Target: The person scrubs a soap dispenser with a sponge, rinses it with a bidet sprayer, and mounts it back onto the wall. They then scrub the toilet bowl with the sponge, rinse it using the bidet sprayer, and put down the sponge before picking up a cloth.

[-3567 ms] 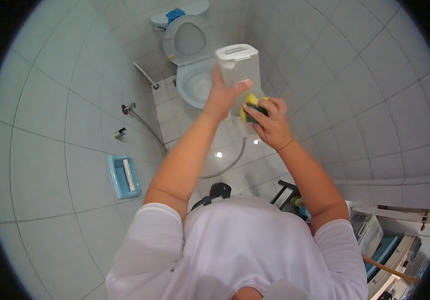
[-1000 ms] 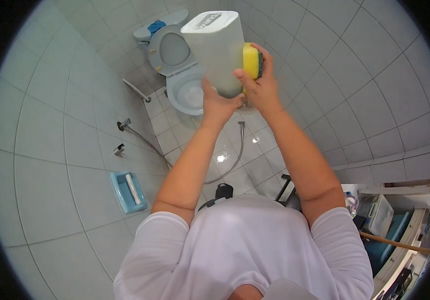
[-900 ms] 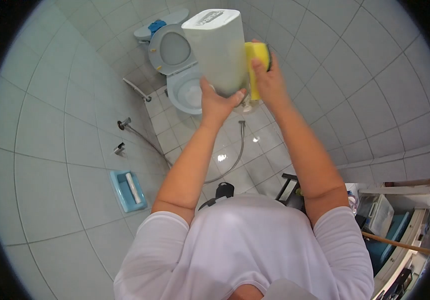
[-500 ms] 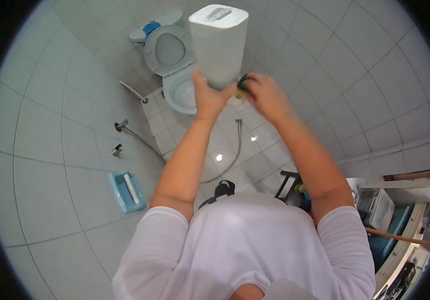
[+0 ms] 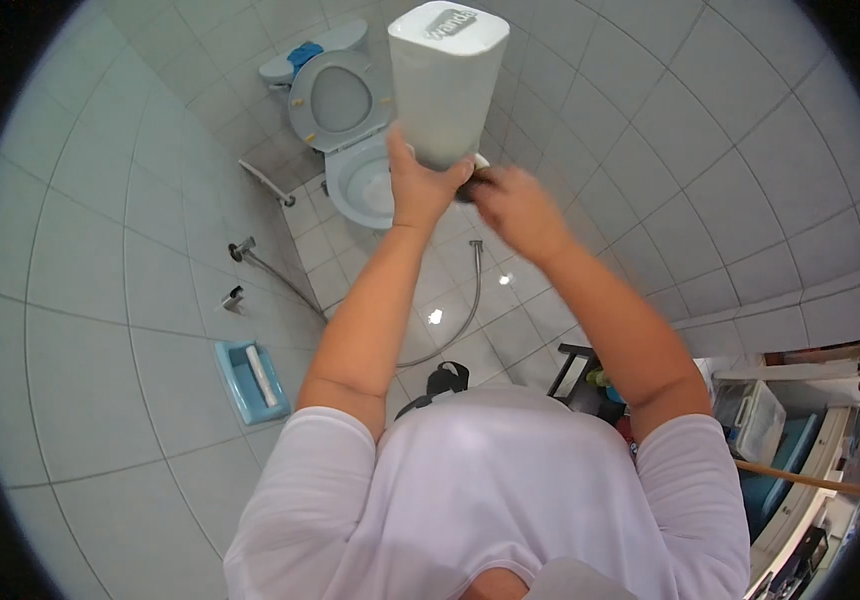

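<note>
A tall, translucent white container [image 5: 447,95] with a lettered white end at its top hangs in the air before me. My left hand [image 5: 420,190] is closed around its lower end, thumb toward the right. Close by on the right, my right hand [image 5: 518,208] is blurred by motion. Its fingers press a dark scouring sponge [image 5: 467,189] against the container's lower end, near a white rim. Part of the sponge is hidden by the fingers.
Beyond the container stands a toilet [image 5: 358,185] with its lid raised and a blue cloth [image 5: 303,57] on the tank. A hose [image 5: 477,290] lies across the tiled floor. On the left wall is a blue soap dish [image 5: 252,382]. Shelving with boxes [image 5: 755,420] stands at right.
My right hand has moved slightly left and down with the sponge, so its yellow side no longer shows. The container has shifted a little right and up in view.
</note>
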Motion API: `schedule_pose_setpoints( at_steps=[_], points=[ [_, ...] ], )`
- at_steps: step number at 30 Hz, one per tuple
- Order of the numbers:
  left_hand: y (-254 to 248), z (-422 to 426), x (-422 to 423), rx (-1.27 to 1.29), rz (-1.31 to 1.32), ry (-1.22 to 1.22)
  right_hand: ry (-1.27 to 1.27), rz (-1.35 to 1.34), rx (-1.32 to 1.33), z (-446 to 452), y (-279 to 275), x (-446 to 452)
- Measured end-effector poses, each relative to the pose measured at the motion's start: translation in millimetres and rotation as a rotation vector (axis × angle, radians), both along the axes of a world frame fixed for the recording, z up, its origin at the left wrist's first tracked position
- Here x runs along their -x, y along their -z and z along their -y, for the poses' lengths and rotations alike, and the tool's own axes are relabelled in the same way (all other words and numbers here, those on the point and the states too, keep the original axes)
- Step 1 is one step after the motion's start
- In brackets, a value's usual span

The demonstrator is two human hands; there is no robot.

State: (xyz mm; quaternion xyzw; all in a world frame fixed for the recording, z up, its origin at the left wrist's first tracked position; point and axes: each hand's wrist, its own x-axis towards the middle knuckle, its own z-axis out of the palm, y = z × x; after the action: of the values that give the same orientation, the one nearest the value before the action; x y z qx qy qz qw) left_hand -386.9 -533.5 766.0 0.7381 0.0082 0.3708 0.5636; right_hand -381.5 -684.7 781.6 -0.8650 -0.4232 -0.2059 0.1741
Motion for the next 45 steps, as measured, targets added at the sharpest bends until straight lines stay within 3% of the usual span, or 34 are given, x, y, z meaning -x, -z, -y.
schedule_pose_setpoints(
  at_steps=[5,7,8,10,13,14,16,17,18,19,20,22,23,27,29,35,39,41,42,44,45],
  points=[
    [2,-6,2,-0.11,-0.009,-0.053,0.183,-0.1,-0.27,13,-3,-31],
    [-2,-7,0,-0.101,0.011,-0.048,0.404,-0.503,-0.455,2,-17,-15],
    [-4,-7,-1,-0.094,0.03,-0.045,0.404,-0.502,-0.454,-2,-15,-17],
    [-14,-8,-1,-0.168,0.021,-0.078,0.333,-0.834,-0.837,-11,-10,-24],
    [-13,-11,-4,-0.254,0.04,-0.116,0.277,-1.072,-0.799,-15,-20,-28],
    [-11,-12,-7,-0.26,0.068,-0.125,0.279,-1.068,-0.8,-16,-21,-28],
    [-15,-14,-12,-0.303,0.133,-0.12,0.228,-0.611,-0.361,-17,-22,-26],
    [-18,-17,-14,-0.347,0.195,-0.119,0.227,-0.61,-0.36,-16,-15,-33],
    [-21,-25,-16,-0.344,0.192,-0.126,0.163,-0.375,-0.321,-13,-1,-45],
    [-27,-35,-19,-0.535,0.31,-0.156,0.094,-0.143,-0.281,-12,5,-49],
    [-33,-44,-21,-0.728,0.427,-0.184,0.086,-0.147,-0.278,-8,13,-50],
    [-44,-62,-24,-0.833,0.411,-0.207,0.274,-0.15,-0.326,-1,18,-43],
    [-49,-69,-25,-0.938,0.396,-0.22,0.218,-0.243,-0.375,1,20,-43],
    [-58,-86,-28,-1.04,0.386,-0.269,0.381,-0.508,-0.32,-9,14,-34],
    [-63,-94,-26,-1.15,0.334,-0.306,0.408,-0.678,-0.556,-10,19,-36],
    [-71,-115,-23,-1.38,0.267,-0.305,0.347,-0.674,-0.688,7,42,-47],
    [-54,-120,-23,-1.356,0.221,-0.344,0.571,-0.621,-0.81,16,22,-62],
    [-36,-112,-19,-0.926,-0.034,-0.184,0.557,-0.553,-1.12,13,-14,-62],
    [-28,-108,-22,-0.926,-0.029,-0.183,0.557,-0.549,-1.122,11,-27,-62],
    [-13,-96,-27,-0.39,-0.273,0.052,0.439,-0.585,-1.11,6,-43,-64],
    [-9,-88,-27,-0.389,-0.269,0.056,0.442,-0.579,-1.111,-2,-44,-64]
  ],
)
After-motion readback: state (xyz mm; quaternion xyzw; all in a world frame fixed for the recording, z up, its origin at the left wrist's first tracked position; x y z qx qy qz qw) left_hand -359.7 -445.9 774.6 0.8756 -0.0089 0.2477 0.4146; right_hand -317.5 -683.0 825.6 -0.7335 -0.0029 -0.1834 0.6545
